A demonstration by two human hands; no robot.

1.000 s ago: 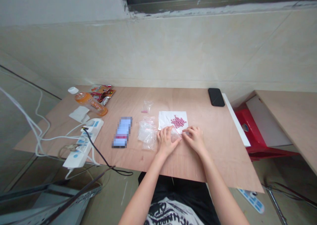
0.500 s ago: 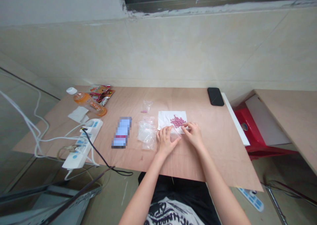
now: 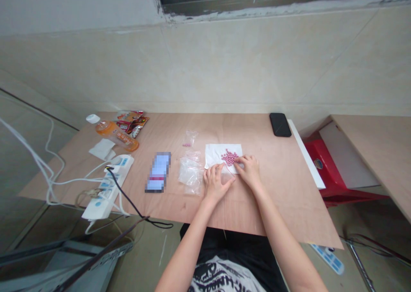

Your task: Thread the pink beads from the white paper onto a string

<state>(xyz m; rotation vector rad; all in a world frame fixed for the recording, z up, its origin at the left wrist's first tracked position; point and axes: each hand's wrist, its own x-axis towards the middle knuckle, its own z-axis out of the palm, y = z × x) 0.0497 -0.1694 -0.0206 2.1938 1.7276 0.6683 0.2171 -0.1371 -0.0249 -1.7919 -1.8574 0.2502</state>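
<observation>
The fingertips of the right hand (image 3: 242,161) are bunched at the edge of the pink pills (image 3: 230,157), though whether they pinch one is too small to tell. The left hand's fingers (image 3: 219,168) are curled and lie against a small clear zip bag (image 3: 227,174), with no clear sign of a firm grip. That bag sits between the left hand (image 3: 214,185) and the right hand (image 3: 249,171), its red-lined mouth near the pile.

The thin film looks light, soft and slippery, so its edges near the mouth seem the best place to take hold. The pills look small, round and hard, and are likely to roll, so fingertips would suit them better than a whole hand.

They lie heaped on a white paper sheet (image 3: 213,154). To the left are 2 things: a crumpled heap of clear zip bags (image 3: 192,177) and, farther up, 1 small bag (image 3: 191,136) beside a few loose pink pills (image 3: 186,144). All of this rests on a plywood tabletop (image 3: 272,185), with a black phone (image 3: 280,124) near its far edge.
</observation>
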